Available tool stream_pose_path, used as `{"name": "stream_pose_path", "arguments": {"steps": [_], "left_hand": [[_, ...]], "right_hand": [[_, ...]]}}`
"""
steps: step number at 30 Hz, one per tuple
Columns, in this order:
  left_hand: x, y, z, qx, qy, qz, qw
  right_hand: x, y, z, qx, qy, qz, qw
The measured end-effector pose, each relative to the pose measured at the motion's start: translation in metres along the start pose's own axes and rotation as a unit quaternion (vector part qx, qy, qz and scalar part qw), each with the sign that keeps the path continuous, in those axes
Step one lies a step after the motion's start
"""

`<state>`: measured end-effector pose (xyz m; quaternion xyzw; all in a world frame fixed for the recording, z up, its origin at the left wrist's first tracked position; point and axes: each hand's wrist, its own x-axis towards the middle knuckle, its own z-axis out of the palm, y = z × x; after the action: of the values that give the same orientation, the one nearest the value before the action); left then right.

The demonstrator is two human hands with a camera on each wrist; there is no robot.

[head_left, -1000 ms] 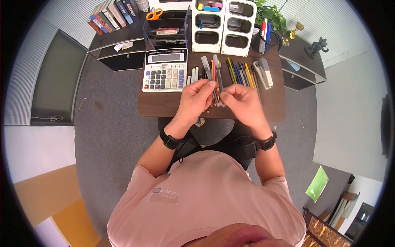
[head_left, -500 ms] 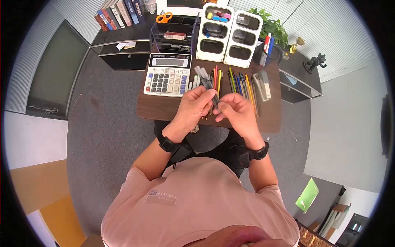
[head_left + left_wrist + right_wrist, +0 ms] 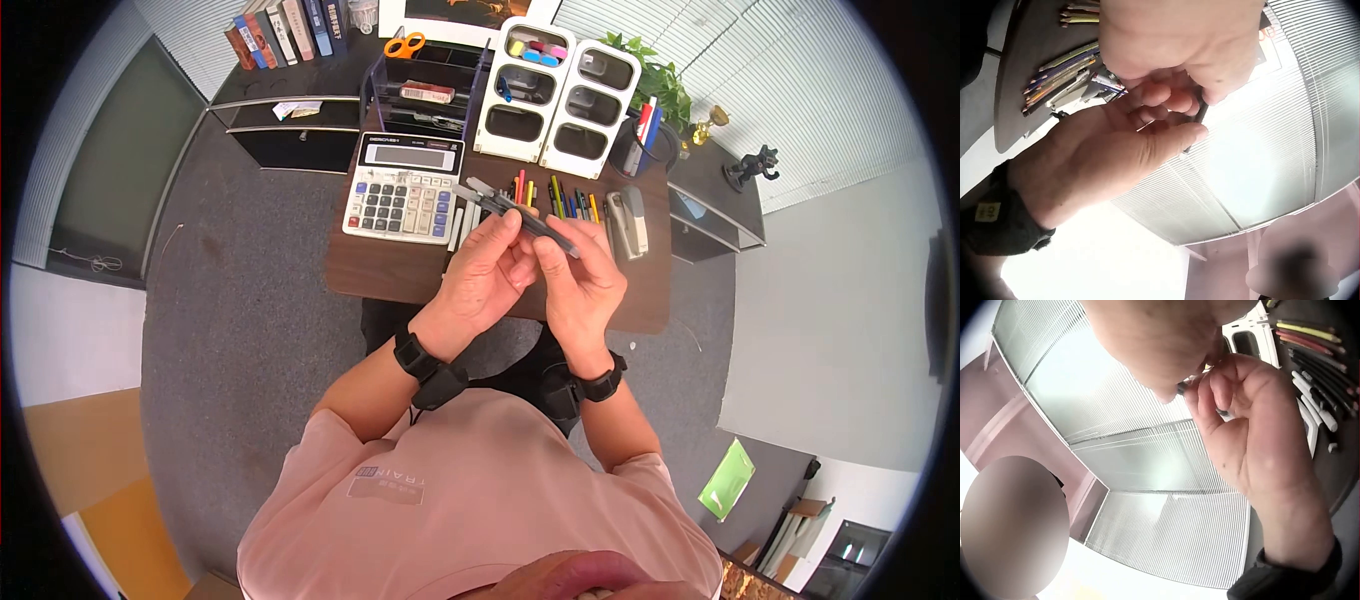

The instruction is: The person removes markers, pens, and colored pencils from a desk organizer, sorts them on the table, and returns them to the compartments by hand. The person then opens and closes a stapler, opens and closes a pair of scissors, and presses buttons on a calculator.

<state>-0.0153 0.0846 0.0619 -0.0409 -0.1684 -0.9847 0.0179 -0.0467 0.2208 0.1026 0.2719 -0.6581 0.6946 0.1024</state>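
Several dark grey pens with translucent caps (image 3: pixel 530 224) lie slantwise between the two hands, above the desk. My left hand (image 3: pixel 480 276) grips their middle, its thumb on top; my right hand (image 3: pixel 584 292) pinches them near the lower right end. In the left wrist view, a dark pen end (image 3: pixel 1201 112) shows between the left hand (image 3: pixel 1179 37) and the right hand (image 3: pixel 1094 153). The right wrist view shows a small dark end (image 3: pixel 1181 389) by the right hand (image 3: pixel 1160 344), with the left hand (image 3: pixel 1260 431) facing it; fingers hide the rest.
Coloured pencils (image 3: pixel 1063 84) and white markers (image 3: pixel 1315 411) lie on the desk (image 3: pixel 375 268). Around them stand a calculator (image 3: pixel 402 205), a stapler (image 3: pixel 628 222), two white organizers (image 3: pixel 513 148), a dark tray holding scissors (image 3: pixel 405 45), and a pen cup (image 3: pixel 630 150).
The pens have turned from nearly upright to a flatter slant, caps toward the left. Both hands are turned more palm-up. The head view has shifted a little.
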Motion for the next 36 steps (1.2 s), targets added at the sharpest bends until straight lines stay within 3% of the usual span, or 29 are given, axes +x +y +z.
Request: {"name": "stream_pose_path", "arguments": {"steps": [4,7,8,10,11,12,13,14,15,16,20,25,30,36], "left_hand": [[-0.005,0.001,-0.002,0.020,-0.009,0.007,1.000],[-0.020,0.014,-0.001,0.256,0.038,-0.015,0.966],[-0.027,0.016,-0.005,0.255,0.037,-0.016,0.966],[-0.039,0.020,-0.011,0.476,0.041,0.107,0.872],[-0.043,0.030,-0.011,0.565,0.035,0.172,0.806],[-0.046,0.036,-0.016,0.565,0.033,0.170,0.807],[-0.050,0.040,-0.021,0.620,0.021,0.212,0.755],[-0.052,0.045,-0.027,0.671,0.009,0.252,0.698],[-0.053,0.048,-0.034,0.695,0.006,0.269,0.667],[-0.053,0.049,-0.040,0.696,0.004,0.270,0.666],[-0.058,0.047,-0.059,0.700,0.019,0.285,0.654],[-0.054,0.044,-0.059,0.691,0.044,0.292,0.660],[-0.055,0.044,-0.062,0.714,-0.003,0.305,0.630],[-0.054,0.045,-0.062,0.719,0.000,0.333,0.610]], "right_hand": [[0.006,-0.004,-0.006,-0.018,-0.008,0.019,1.000],[0.025,-0.018,-0.018,-0.031,0.032,0.050,0.998],[0.035,-0.021,-0.024,-0.044,0.048,0.031,0.997],[0.060,-0.028,-0.041,-0.260,0.013,-0.083,0.962],[0.072,-0.027,-0.042,-0.261,0.014,-0.081,0.962],[0.085,-0.024,-0.042,-0.302,-0.010,-0.146,0.942],[0.096,-0.020,-0.041,-0.341,-0.034,-0.209,0.916],[0.104,-0.012,-0.039,-0.342,-0.032,-0.208,0.916],[0.112,-0.002,-0.036,-0.333,-0.057,-0.188,0.922],[0.120,0.008,-0.032,-0.322,-0.083,-0.170,0.928],[0.148,0.054,-0.017,-0.320,-0.106,-0.252,0.907],[0.167,0.082,0.002,-0.334,-0.117,-0.228,0.907],[0.178,0.102,0.015,-0.352,-0.147,-0.197,0.903],[0.159,0.071,0.002,-0.320,-0.124,-0.117,0.932]]}}
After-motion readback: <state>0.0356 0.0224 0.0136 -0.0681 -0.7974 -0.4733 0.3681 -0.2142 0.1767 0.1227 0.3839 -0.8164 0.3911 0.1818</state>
